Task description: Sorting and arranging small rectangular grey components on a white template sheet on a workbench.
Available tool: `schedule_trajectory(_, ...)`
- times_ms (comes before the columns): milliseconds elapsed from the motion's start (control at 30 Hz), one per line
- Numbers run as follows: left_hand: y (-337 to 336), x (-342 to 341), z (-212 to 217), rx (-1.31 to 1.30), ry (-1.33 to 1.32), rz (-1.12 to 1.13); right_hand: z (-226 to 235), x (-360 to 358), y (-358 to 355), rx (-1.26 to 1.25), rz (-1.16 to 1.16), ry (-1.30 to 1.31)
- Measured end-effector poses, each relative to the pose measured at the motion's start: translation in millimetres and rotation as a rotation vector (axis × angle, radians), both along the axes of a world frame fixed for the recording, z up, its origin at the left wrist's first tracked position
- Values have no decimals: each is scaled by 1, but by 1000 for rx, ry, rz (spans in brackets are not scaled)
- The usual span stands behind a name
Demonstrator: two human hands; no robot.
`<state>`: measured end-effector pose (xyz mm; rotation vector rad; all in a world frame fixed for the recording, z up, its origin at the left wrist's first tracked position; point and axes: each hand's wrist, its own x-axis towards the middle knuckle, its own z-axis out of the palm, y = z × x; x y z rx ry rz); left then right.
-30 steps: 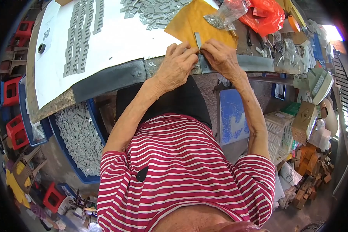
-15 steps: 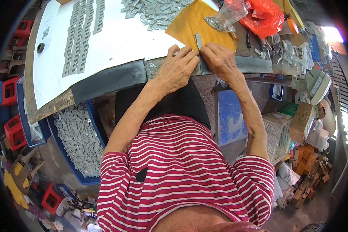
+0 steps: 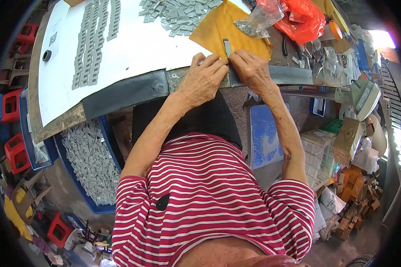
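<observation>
At the near edge of the bench, my left hand (image 3: 201, 79) and my right hand (image 3: 253, 73) meet fingertip to fingertip. Both are closed around the near end of a narrow grey piece (image 3: 227, 46), whose far end sticks out between them. Beneath it lies a yellow-orange sheet (image 3: 209, 33), spread with one corner toward my left. My fingers cover the end of the piece, and what they do to it is hidden. A clear bag of tiny metal parts (image 3: 249, 29) rests on the sheet just beyond my right hand.
Loose grey pieces (image 3: 178, 15) are heaped beyond the sheet; long rows of similar ones (image 3: 90, 44) lie at left on white paper. Right of my hands are black-handled pliers (image 3: 285, 46) and a red plastic bag (image 3: 305, 22). A blue crate (image 3: 107, 208) full of grey pieces stands below left.
My right hand and the grey piece have shifted very slightly left, along with the sheet and the clear bag. Both hands keep the same closed pose.
</observation>
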<state>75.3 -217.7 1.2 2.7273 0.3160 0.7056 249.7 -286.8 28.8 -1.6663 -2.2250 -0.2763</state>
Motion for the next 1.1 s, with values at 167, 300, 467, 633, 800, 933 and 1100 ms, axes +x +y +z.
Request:
schedule_trajectory(167,0,0,0,-13,10,-1,1,1,2,-43,-46,89)
schedule_trajectory(300,0,-1,2,-26,20,-9,3,1,5,-8,-83,106)
schedule_trajectory(467,1,0,1,-33,9,-14,7,5,5,-93,-74,155)
schedule_trajectory(633,2,-1,1,-38,26,-23,10,5,5,-143,-95,145)
schedule_trajectory(800,2,-1,0,-30,1,-14,8,2,6,-174,-120,97)
schedule_trajectory(933,3,-1,1,-44,-4,-16,8,3,7,-196,-127,49)
schedule_trajectory(1100,2,-1,1,-54,-17,-18,9,7,10,-251,-119,50)
